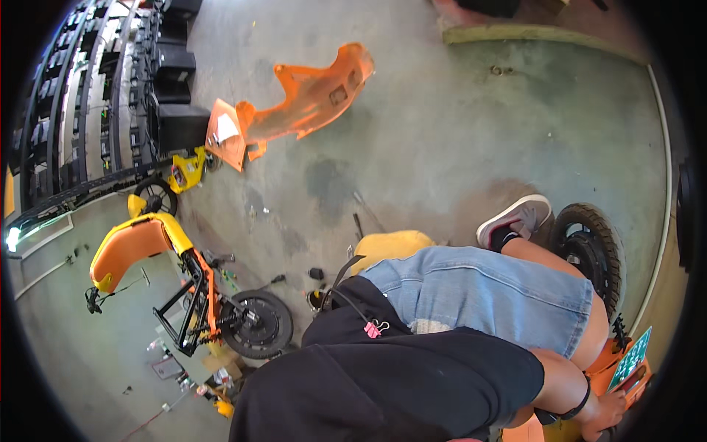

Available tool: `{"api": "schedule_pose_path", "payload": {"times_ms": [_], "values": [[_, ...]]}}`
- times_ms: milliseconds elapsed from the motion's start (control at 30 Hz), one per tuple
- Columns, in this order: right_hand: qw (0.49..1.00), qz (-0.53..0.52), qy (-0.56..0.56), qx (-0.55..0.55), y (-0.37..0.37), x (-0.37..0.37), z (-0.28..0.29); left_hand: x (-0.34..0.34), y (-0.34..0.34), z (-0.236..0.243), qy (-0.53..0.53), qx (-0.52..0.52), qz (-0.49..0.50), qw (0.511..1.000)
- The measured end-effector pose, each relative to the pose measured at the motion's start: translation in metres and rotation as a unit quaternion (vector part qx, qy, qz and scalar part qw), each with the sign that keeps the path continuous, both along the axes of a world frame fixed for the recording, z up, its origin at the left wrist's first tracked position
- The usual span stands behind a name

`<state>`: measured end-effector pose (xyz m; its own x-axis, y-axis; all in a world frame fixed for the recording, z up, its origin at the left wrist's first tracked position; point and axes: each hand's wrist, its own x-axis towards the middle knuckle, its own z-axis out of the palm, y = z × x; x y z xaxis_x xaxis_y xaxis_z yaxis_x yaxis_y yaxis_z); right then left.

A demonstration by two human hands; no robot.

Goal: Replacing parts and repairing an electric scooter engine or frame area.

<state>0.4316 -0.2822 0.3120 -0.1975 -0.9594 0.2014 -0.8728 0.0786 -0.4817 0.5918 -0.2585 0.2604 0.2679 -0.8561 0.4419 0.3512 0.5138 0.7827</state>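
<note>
Lies low at the right, at the fingers of the bare left hand (605, 417): a bright orange body panel (598, 367), mostly above and to the right of the knuckles, apparently touching. Back of hand uppermost, fingers bent toward the panel's near edge; impossible to make out whether gripping or merely resting. On the panel, a tilted green rectangular plate (632, 359) with pale markings, and just below it, nearest the fingertips, a dark red strip (631, 381). Around the wrist, a black strap (582, 404).

Just above the panel, beyond the knee in light blue denim shorts (479, 295), a black wheel with a knobbly tyre (589, 254); beside it, a grey shoe with a white sole (517, 219). Against the black shirt (390, 383), a pink binder clip (375, 329). Behind the shorts, a rounded yellow cushion (390, 244).

Farther left, well apart from the hand, a partly stripped bike with orange-and-black frame (210, 295), orange-and-yellow seat (132, 250) and black wheel with smooth-looking tyre (258, 324). Higher up, on the grey floor (442, 132), a long curved orange shell (317, 96); past it, black bins (180, 129) beside a loaded dark rack (92, 96).
</note>
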Motion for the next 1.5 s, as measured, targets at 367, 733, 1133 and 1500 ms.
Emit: {"api": "schedule_pose_path", "payload": {"times_ms": [367, 733, 1133, 1500], "values": [[0.997, 0.005, -0.061, 0.056, -0.004, 0.019, -0.011, 0.203, 0.035, -0.019, -0.122, -0.061, -0.026, 0.99], [0.982, 0.01, -0.176, 0.065, 0.021, -0.061, 0.0, 0.634, 0.418, -0.32, -0.317, 0.611, -0.055, 0.723], [0.992, 0.031, -0.093, 0.08, 0.024, -0.062, 0.01, 0.411, 0.598, -0.51, 0.087, 0.875, 0.067, 0.472], [0.99, 0.034, -0.111, 0.077, 0.033, -0.065, 0.007, 0.44, 0.487, -0.453, 0.093, 0.673, 0.215, 0.701]]}}
